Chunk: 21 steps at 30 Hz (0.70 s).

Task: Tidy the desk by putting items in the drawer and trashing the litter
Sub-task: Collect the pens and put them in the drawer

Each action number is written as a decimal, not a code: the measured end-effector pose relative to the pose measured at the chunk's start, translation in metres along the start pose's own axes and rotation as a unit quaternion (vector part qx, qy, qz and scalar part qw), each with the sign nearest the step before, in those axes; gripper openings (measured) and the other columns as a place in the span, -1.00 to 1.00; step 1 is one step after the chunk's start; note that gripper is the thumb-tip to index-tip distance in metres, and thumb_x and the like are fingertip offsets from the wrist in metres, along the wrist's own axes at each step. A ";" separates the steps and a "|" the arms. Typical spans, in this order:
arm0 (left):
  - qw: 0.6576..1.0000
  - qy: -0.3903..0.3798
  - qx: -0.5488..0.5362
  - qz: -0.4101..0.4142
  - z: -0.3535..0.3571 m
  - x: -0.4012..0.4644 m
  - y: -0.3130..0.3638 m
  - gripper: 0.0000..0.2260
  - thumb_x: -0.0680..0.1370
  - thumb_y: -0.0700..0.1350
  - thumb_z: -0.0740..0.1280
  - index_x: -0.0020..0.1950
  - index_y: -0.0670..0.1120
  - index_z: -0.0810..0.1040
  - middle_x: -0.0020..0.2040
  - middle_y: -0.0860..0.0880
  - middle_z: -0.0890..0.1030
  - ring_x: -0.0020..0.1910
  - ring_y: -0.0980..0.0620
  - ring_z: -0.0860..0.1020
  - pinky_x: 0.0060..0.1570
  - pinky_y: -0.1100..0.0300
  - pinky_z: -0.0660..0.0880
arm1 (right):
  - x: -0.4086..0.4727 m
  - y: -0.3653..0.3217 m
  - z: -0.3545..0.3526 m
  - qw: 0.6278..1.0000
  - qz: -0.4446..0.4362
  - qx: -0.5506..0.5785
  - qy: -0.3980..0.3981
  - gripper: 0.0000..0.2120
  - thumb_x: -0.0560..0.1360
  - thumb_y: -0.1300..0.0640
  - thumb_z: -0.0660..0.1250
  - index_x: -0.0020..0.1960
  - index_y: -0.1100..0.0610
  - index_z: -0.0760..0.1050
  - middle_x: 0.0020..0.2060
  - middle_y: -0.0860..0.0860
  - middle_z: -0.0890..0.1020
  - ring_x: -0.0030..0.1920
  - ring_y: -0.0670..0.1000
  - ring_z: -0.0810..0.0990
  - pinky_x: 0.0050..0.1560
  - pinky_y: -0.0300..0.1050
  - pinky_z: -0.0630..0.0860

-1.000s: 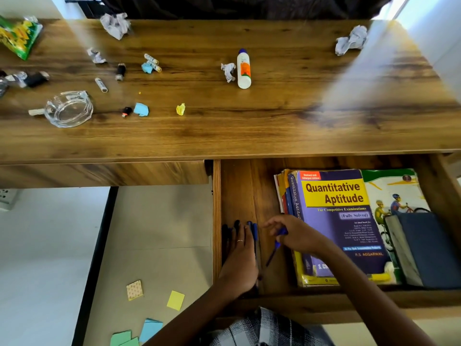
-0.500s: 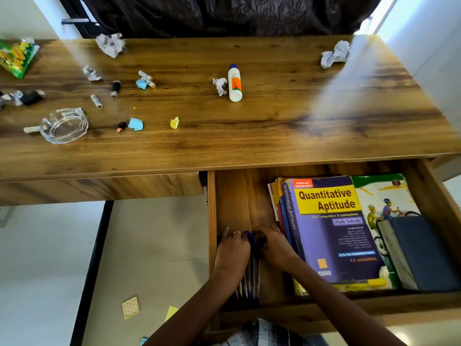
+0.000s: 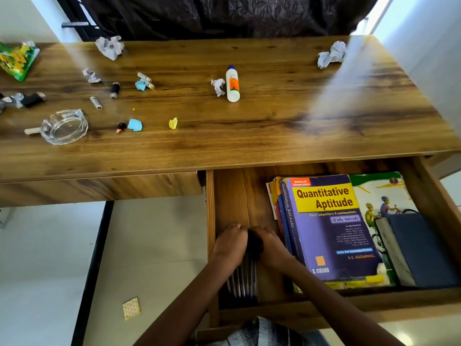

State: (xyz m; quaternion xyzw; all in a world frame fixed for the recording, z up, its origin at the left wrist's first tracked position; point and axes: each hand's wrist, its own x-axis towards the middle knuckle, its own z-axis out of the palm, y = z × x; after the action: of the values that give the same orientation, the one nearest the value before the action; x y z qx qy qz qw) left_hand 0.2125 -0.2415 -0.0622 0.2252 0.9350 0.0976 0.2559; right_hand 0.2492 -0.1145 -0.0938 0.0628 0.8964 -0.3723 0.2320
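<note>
The right-hand drawer [image 3: 210, 245] stands pulled out under the wooden desk [image 3: 274, 126]. In its left part lies a bundle of several blue pens [image 3: 243, 278], pointing toward me. My left hand [image 3: 228, 243] and my right hand [image 3: 272, 245] meet over the capped ends, fingers curled round the bundle from either side. The caps are mostly hidden between my hands. Litter lies on the desk: crumpled paper balls [image 3: 109, 47] [image 3: 331, 54] [image 3: 217, 86], a blue scrap [image 3: 135, 125], a yellow scrap [image 3: 173, 123] and a green snack wrapper [image 3: 16, 59].
A stack of books topped by "Quantitative Aptitude" [image 3: 331, 228] and a dark blue notebook [image 3: 419, 250] fill the drawer's right side. On the desk are a white bottle [image 3: 232, 83], a glass ashtray [image 3: 64, 126] and small capsules and caps. A sticky note [image 3: 131, 308] lies on the floor.
My right hand moved left from beside the books with a pen. Both hands have closed together over the pens' capped ends.
</note>
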 end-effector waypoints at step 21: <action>0.939 0.312 -0.144 0.005 0.027 -0.020 -0.047 -0.48 0.57 -0.21 0.14 0.53 -0.13 0.15 0.54 -0.05 0.15 0.52 0.01 0.09 0.43 -0.04 0.13 | -0.026 -0.001 0.023 0.995 0.067 0.067 0.006 -0.32 0.45 0.32 0.34 0.48 0.05 0.14 0.38 0.08 0.28 0.39 0.07 0.29 0.34 -0.12 0.33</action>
State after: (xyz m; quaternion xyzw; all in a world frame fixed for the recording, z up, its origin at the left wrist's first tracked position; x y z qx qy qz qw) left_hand 0.2246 -0.2907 -0.0899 0.1488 0.9427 0.2979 -0.0192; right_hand 0.2807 -0.1298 -0.0952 0.1405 0.8646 -0.4147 0.2463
